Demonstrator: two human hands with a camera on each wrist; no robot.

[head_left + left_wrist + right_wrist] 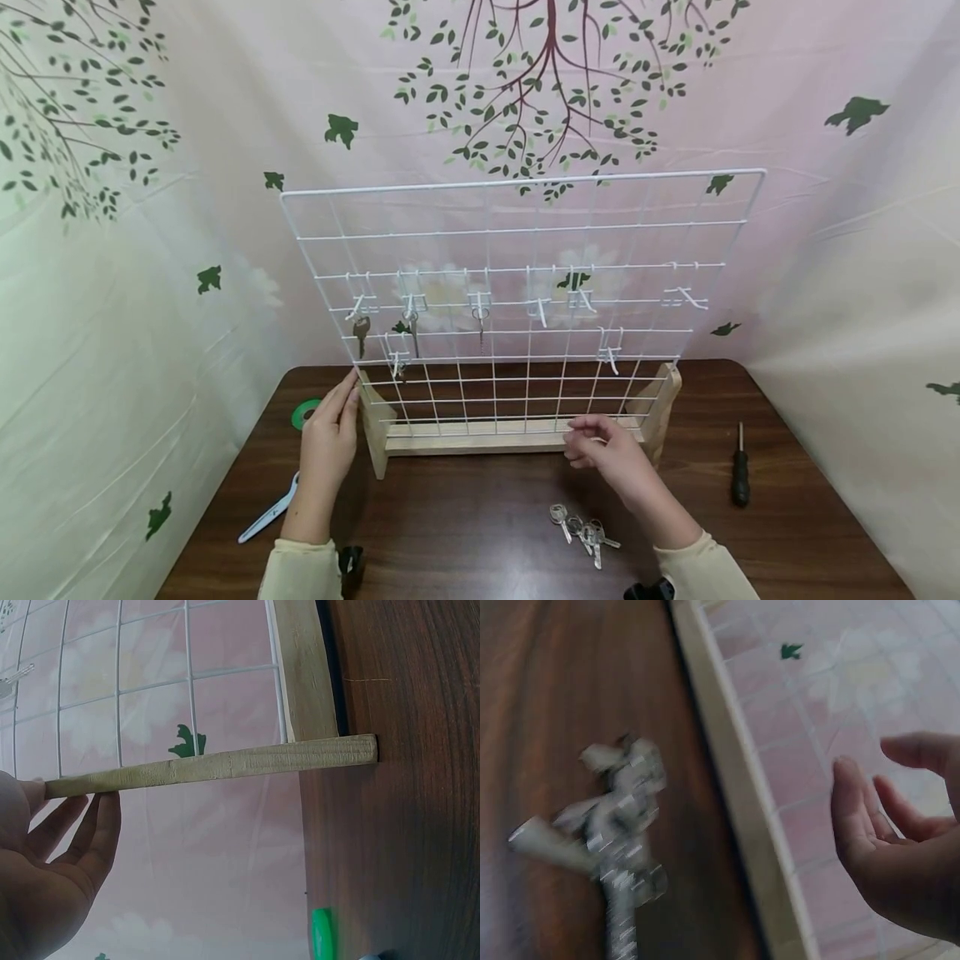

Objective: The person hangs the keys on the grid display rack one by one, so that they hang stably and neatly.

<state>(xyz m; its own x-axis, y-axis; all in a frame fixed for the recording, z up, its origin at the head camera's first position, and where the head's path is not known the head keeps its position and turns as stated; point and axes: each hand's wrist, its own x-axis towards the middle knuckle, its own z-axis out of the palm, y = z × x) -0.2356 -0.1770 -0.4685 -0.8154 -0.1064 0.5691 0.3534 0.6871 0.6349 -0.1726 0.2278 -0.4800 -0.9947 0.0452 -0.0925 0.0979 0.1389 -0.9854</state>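
A white wire grid rack stands in a wooden base on the table. My left hand holds the upper end of the rack's left wooden side post, with fingers along its outer face. My right hand hovers before the lower right of the grid, its fingers loosely bent and nothing between them. Below it, a small pile of silver keys lies on the table; they blur in the right wrist view. White hooks line the grid. A brownish key and other keys hang from those at the left.
To the right lies a black-handled screwdriver. At the left are a green tape roll and a light-blue handled tool, partly hidden by my left arm. A leaf-patterned cloth surrounds the dark wooden table.
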